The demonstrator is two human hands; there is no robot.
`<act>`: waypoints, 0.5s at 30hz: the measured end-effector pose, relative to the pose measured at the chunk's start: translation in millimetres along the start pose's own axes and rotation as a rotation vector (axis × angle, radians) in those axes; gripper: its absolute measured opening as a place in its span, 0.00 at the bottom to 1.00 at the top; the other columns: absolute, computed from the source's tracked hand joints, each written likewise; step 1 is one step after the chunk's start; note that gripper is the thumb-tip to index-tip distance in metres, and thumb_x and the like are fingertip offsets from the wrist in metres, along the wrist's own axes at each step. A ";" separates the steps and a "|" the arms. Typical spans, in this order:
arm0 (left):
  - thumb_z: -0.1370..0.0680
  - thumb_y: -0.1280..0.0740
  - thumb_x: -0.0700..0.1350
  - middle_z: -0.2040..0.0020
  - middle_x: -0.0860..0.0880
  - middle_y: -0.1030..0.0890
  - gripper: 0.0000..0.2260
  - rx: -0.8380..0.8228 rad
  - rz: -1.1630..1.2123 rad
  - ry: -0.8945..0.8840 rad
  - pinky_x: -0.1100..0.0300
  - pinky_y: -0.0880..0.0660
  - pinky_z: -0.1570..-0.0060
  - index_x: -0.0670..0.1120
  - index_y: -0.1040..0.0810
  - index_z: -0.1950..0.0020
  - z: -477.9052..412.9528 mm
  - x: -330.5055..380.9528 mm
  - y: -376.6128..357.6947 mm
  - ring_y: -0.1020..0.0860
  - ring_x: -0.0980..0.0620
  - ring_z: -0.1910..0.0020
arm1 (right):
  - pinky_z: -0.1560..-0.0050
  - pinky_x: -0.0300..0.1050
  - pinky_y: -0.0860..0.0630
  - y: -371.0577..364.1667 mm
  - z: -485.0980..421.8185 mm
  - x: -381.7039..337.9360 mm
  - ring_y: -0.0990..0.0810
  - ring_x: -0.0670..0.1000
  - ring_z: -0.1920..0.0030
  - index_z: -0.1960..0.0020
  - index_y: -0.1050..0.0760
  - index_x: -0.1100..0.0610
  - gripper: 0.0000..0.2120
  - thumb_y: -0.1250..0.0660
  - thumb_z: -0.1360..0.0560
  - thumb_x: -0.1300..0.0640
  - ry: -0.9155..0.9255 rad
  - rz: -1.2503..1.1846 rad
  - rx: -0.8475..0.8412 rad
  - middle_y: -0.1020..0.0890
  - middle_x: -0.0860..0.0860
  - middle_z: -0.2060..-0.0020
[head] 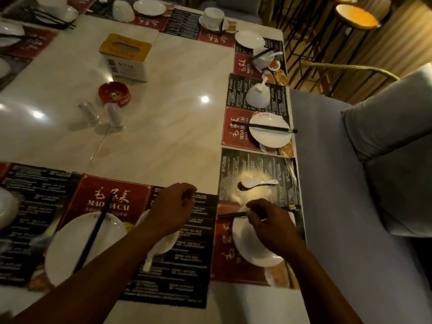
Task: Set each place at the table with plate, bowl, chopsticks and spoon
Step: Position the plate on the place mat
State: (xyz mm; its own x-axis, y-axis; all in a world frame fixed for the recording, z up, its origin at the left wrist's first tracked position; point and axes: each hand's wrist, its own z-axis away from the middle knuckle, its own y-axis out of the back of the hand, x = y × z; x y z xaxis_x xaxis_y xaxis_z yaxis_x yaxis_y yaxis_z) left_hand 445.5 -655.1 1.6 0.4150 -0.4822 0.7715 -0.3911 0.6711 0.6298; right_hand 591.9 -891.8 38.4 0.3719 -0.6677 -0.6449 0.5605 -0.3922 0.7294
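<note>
Pinching the slim, stiff, likely slippery chopsticks (231,215) mid-length, the right hand (271,225) is holding them over the breakable plate (250,246), while the left hand (170,206) is hovering curled, grasp unclear.

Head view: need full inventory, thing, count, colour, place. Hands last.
table: one, pale marble, fills view
placemats: many, red and black, round table's edge
plates: several, white, on placemats
bowls: several, white, some look upturned, beside plates
chopsticks: several pairs, black, across plates
spoons: few, white, one loose on near-right placemat
tissue box: one, yellow top, mid-table
ashtray: one, red, beside tissue box
shakers: two, clear, near ashtray
sofa: one, grey, right of table
left hand: fingers curled, above near bowl
right hand: pinches chopsticks over near-right plate
</note>
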 end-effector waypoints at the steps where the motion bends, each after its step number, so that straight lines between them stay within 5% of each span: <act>1: 0.23 0.30 0.42 0.48 0.53 0.17 0.12 0.023 0.003 0.032 0.62 0.23 0.49 0.49 0.20 0.40 1.3 10.1 -15.1 0.20 0.58 0.51 | 0.57 0.26 0.29 12.0 -8.5 14.0 0.22 0.32 0.57 0.43 0.20 0.45 0.08 0.31 0.22 0.50 0.029 0.002 -0.007 0.19 0.38 0.57; 6: 0.25 0.30 0.46 0.52 0.60 0.17 0.10 0.068 0.020 0.200 0.62 0.22 0.51 0.59 0.20 0.47 28.4 66.2 -88.9 0.21 0.63 0.55 | 0.55 0.38 0.23 71.2 -27.2 82.0 0.18 0.46 0.56 0.43 0.19 0.49 0.08 0.31 0.22 0.53 0.134 0.125 -0.092 0.15 0.46 0.54; 8: 0.26 0.30 0.46 0.56 0.64 0.19 0.13 0.068 0.060 0.213 0.70 0.25 0.55 0.64 0.22 0.48 42.6 85.8 -112.0 0.21 0.66 0.56 | 0.61 0.34 0.25 89.7 -23.3 106.0 0.18 0.45 0.59 0.47 0.18 0.49 0.06 0.31 0.23 0.54 0.125 0.156 -0.117 0.15 0.46 0.55; 12: 0.25 0.28 0.41 0.50 0.57 0.18 0.14 0.115 0.054 0.292 0.76 0.31 0.59 0.54 0.19 0.42 54.4 102.2 -144.8 0.23 0.67 0.57 | 0.64 0.31 0.32 107.2 -27.4 138.0 0.17 0.48 0.54 0.48 0.17 0.48 0.08 0.32 0.23 0.58 0.095 0.236 -0.168 0.16 0.46 0.55; 15: 0.25 0.28 0.43 0.49 0.59 0.21 0.14 0.087 0.037 0.305 0.73 0.30 0.61 0.55 0.21 0.41 61.4 108.3 -154.0 0.23 0.64 0.56 | 0.58 0.32 0.30 104.4 -38.3 141.9 0.19 0.49 0.50 0.46 0.19 0.50 0.09 0.31 0.23 0.60 0.170 0.337 -0.207 0.18 0.47 0.49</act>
State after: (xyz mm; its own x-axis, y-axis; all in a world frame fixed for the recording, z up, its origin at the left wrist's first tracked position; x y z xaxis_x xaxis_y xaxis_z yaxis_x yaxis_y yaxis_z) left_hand 500.3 -845.3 -6.3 0.6211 -0.2587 0.7398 -0.4739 0.6279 0.6174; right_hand 731.4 -1003.2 14.3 0.6668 -0.6162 -0.4191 0.5166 -0.0232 0.8559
